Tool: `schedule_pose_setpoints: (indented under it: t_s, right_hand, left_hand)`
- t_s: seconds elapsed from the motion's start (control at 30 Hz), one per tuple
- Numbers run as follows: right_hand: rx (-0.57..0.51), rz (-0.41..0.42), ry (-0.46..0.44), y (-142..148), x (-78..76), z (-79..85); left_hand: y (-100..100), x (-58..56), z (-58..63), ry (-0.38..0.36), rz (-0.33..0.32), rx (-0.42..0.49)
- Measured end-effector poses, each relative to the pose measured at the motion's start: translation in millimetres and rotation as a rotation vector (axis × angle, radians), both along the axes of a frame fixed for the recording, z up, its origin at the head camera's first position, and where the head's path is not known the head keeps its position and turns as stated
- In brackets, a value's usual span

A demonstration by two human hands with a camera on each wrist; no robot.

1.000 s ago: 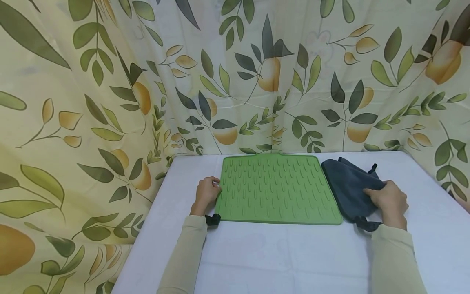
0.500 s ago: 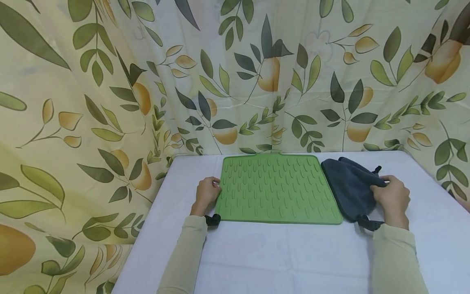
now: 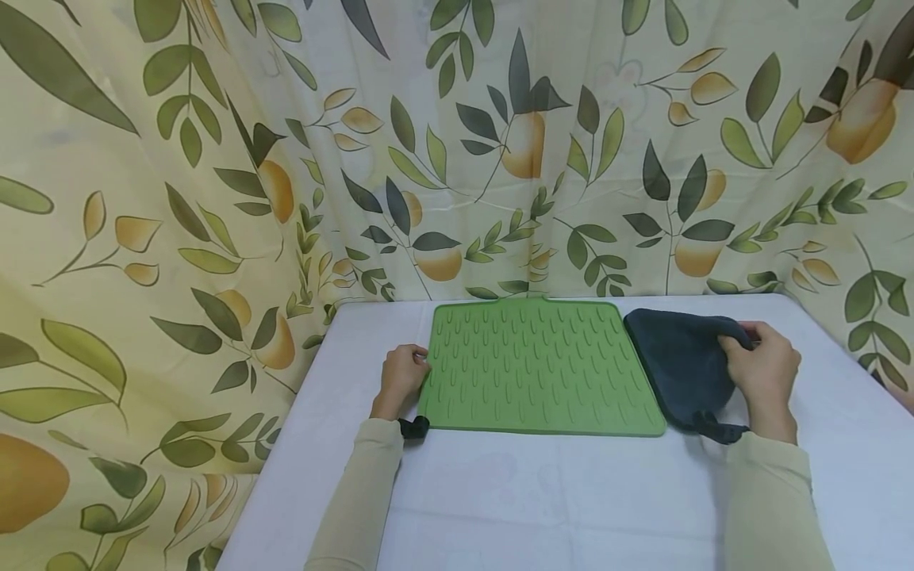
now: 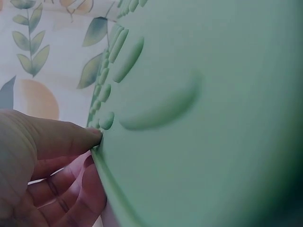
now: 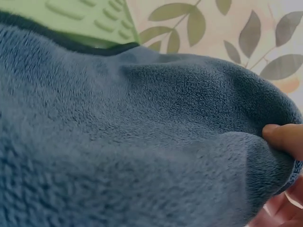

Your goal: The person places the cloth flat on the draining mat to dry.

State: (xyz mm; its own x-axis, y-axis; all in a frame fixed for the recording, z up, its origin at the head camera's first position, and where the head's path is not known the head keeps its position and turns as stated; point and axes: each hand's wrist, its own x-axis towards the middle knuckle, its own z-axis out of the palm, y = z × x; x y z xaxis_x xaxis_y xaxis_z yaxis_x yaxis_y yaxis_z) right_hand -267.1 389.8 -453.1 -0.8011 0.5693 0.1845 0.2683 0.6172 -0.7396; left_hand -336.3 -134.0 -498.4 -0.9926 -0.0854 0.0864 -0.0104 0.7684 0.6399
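Observation:
A green silicone mat [image 3: 535,369] with rows of raised ridges lies flat on the table. At its left edge is my left hand [image 3: 401,379]; in the left wrist view the thumb [image 4: 71,137] lies on the rim and the curled fingers sit below it, pinching the edge. Right of the mat is a dark blue fleecy cloth [image 3: 674,361], its left part down on the table. My right hand [image 3: 767,377] pinches its far right corner between thumb and fingers and holds that corner raised. Close up, the cloth's soft pile [image 5: 142,137] fills most of the right wrist view.
A white cloth covers the table [image 3: 557,500]. Behind and to the left hangs a curtain [image 3: 457,159] printed with leaves and fruit. Black straps [image 3: 414,427] circle both wrists.
My right hand has moved slightly away and to the right, drawing the cloth's folded part outward so it lies more spread. The left hand and the mat have stayed in place.

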Motion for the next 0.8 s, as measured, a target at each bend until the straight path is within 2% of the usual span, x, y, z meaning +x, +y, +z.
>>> schedule_pose_setpoints:
  t_s: [0.27,0.47,0.67,0.8]
  right_hand:
    - [0.092,-0.042,0.132,-11,2.8,17.6]
    - [0.114,-0.060,0.230,-18,5.7,27.9]
    - [0.127,-0.061,0.283,-26,6.8,36.1]
    - [0.119,-0.053,0.282,-33,7.0,41.8]
  left_hand:
    - [0,-1.2,-2.5,-0.003,0.007,0.002]
    - [0,-1.0,-1.0,-0.024,0.002,0.012]
    - [0,-0.4,0.0,-0.029,0.005,0.013]
    - [0,-0.7,-0.8,-0.023,0.006,0.012]
